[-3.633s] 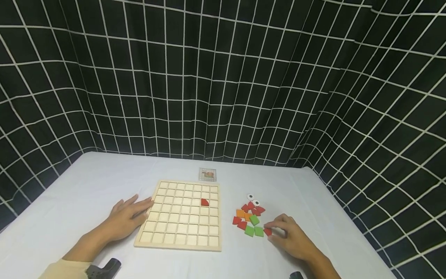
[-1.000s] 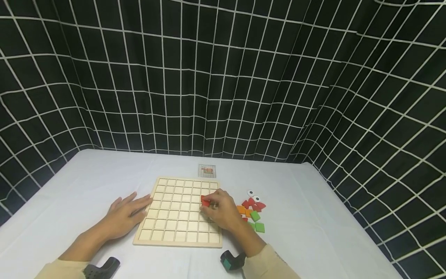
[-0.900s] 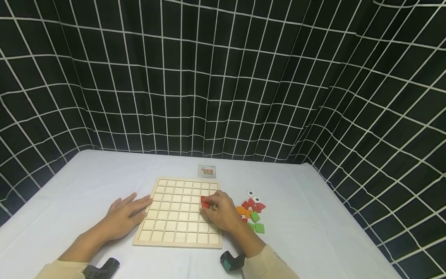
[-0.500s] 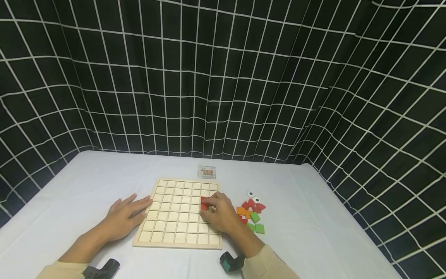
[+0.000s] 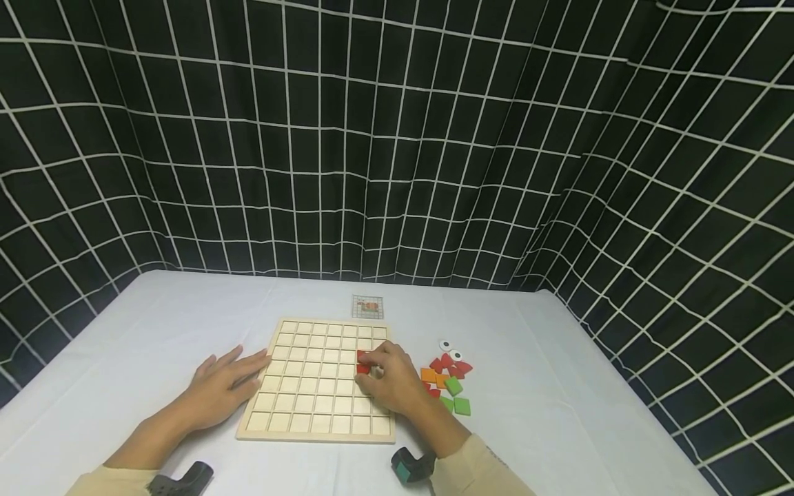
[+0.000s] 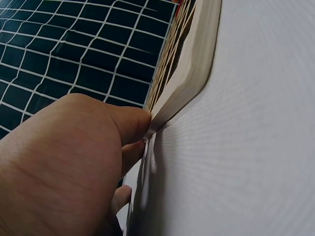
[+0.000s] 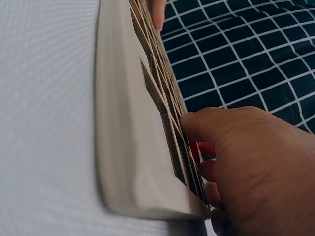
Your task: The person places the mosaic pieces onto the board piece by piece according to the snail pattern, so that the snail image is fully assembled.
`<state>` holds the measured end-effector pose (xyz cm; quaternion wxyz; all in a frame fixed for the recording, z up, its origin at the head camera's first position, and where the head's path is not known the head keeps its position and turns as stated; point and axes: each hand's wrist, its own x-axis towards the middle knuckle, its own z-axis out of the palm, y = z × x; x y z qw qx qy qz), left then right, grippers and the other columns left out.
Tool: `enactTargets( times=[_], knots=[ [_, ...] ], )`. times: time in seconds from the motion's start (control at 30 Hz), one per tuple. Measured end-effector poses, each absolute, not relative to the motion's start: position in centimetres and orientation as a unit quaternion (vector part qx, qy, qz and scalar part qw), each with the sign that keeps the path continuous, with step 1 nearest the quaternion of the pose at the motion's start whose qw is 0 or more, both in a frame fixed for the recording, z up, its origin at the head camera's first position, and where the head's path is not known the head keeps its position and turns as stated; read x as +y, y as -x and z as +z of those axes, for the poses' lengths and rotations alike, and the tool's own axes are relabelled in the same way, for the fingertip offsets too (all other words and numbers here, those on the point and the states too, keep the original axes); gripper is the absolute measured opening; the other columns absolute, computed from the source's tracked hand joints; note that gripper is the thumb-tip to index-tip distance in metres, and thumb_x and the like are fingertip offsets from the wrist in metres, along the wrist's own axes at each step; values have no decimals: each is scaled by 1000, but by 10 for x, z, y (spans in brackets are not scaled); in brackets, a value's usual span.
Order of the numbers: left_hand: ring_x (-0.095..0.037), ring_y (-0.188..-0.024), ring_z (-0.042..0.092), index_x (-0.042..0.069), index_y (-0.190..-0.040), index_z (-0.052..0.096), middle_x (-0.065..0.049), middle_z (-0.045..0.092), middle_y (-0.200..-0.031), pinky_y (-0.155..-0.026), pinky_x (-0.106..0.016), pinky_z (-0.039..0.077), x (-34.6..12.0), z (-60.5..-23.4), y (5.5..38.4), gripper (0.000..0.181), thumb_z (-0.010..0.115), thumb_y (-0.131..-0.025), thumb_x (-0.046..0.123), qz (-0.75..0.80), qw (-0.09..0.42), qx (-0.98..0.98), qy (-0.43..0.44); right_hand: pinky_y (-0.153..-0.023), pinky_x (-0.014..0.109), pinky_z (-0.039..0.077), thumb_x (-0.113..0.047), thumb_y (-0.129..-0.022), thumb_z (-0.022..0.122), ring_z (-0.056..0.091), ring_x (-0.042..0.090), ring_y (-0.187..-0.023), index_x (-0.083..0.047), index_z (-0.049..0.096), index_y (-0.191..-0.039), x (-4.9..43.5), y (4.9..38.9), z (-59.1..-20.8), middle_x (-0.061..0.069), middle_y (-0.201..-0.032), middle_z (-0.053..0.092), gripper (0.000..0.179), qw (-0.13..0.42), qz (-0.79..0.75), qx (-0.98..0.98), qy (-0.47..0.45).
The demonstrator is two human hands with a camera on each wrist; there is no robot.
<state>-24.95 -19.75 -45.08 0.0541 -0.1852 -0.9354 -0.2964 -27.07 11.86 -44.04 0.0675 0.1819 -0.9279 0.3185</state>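
Observation:
A pale wooden grid board (image 5: 310, 404) lies on the white table. My left hand (image 5: 217, 391) rests flat beside it, fingers fairly straight and fingertips at its left edge; in the left wrist view the thumb (image 6: 133, 123) meets the board's side. Over the right part of the board, my right hand (image 5: 393, 379) pinches a red tile (image 5: 362, 370) between thumb and index finger, down at a grid cell. Just above that, another red tile (image 5: 361, 355) sits in its cell, partly covered by the index finger. In the right wrist view, the thumb hides most of the red tile (image 7: 194, 152).
Right of the board lie loose red tiles (image 5: 462, 367), orange tiles (image 5: 428, 375), green tiles (image 5: 462, 406) and two eye discs (image 5: 455, 355). A small picture card (image 5: 368, 306) lies behind the board. Dark wrist devices (image 5: 409, 466) sit by both sleeves. A black gridded curtain (image 5: 322, 172) surrounds the table.
My right hand has carried a red tile from the loose pieces leftward to the board. Over the last second it lowers the tile slightly into the cell. My left hand stays put.

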Motion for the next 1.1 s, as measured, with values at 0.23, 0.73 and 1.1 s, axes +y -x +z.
enactTargets(
  times=[0.23, 0.73, 1.1],
  knots=[
    [-47, -137, 22, 9, -134, 58, -10, 47, -143, -106, -67, 1, -198, -451, 251, 41, 55, -98, 28, -292, 56, -936, 186, -69, 26, 47, -20, -85, 73, 48, 11, -82, -12, 74, -108, 122, 273, -442, -10, -94, 54, 24, 82, 331, -919, -199],
    [-47, -137, 22, 10, -133, 59, -8, 48, -143, -105, -68, 1, -198, -455, 250, 40, 55, -97, 27, -298, 54, -935, 185, -72, 31, 51, -14, -84, 75, 56, 17, -87, -6, 73, -105, 131, 266, -422, 1, -94, 59, 23, 163, 381, -882, -226],
    [-48, -136, 24, 9, -133, 59, -9, 49, -142, -104, -69, 2, -196, -452, 247, 40, 55, -97, 27, -296, 62, -935, 187, -81, 44, 52, -13, -81, 80, 59, 19, -94, -14, 72, -108, 183, 255, -389, -7, -97, 60, 28, 211, 360, -892, -173]
  ],
)
